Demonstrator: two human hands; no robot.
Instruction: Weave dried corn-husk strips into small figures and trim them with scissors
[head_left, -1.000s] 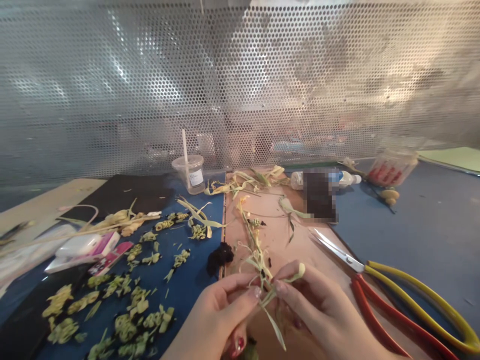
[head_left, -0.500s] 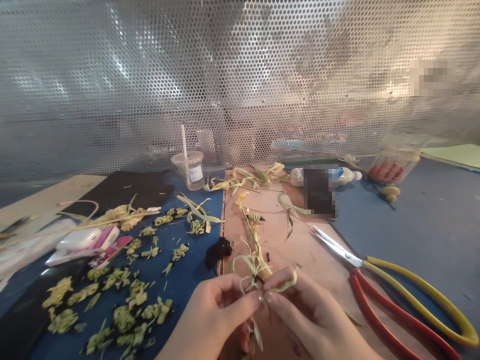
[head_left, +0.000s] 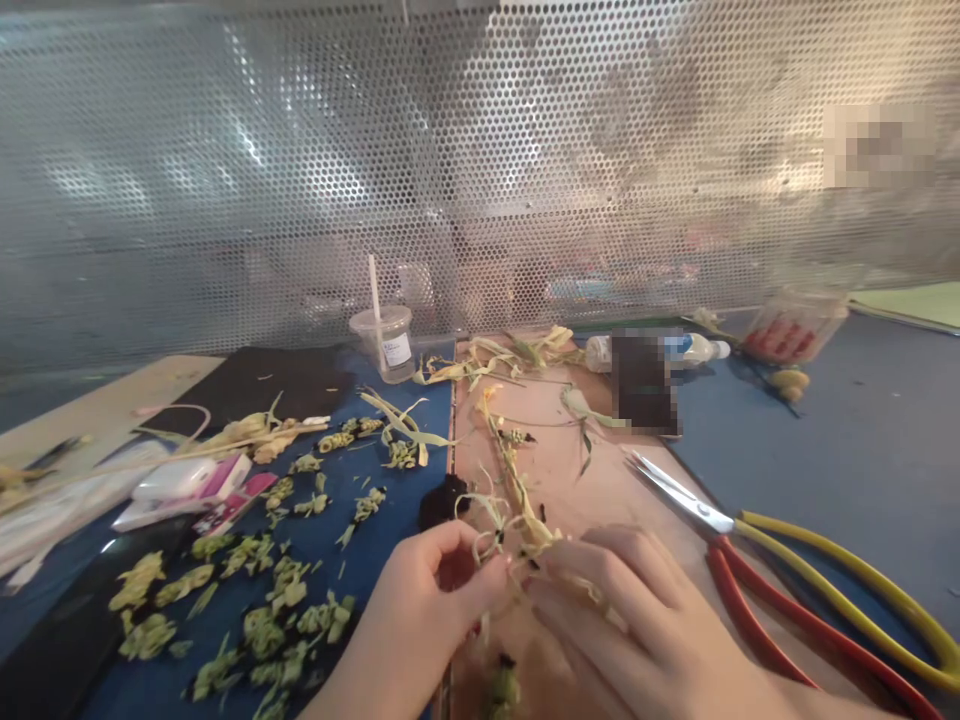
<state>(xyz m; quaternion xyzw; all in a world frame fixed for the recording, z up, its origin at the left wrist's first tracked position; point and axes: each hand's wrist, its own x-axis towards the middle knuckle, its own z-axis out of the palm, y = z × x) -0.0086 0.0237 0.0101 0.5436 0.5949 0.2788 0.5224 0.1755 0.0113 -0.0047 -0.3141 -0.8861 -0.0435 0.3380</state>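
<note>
My left hand (head_left: 442,590) pinches a small bundle of pale green leaf strips (head_left: 491,515) between thumb and fingertips, their loose ends fanning upward. Close by on the right, my right hand (head_left: 637,610) has its fingers bent over more of the pale strips, partly hiding them; the fingertips are a little blurred. Under the hands lies a small green knotted piece (head_left: 504,690) with a dark tip. Beyond the fingers, a long dry yellowish strip (head_left: 517,475) stretches over the pinkish board (head_left: 577,500). Dark fluffy thread (head_left: 444,500) sits left of the bundle.
Many knotted green pieces (head_left: 262,630) cover the blue surface at left, near a tissue pack (head_left: 187,485). Large scissors (head_left: 712,525) with red and yellow handles lie open at right. A lidded cup (head_left: 382,345), a bottle (head_left: 701,350) and a clear tub (head_left: 799,330) stand or lie behind.
My right hand has shifted right and turned, its fingers now drawn over the strips. The left hand has moved slightly left. A knotted piece shows more plainly below the hands.
</note>
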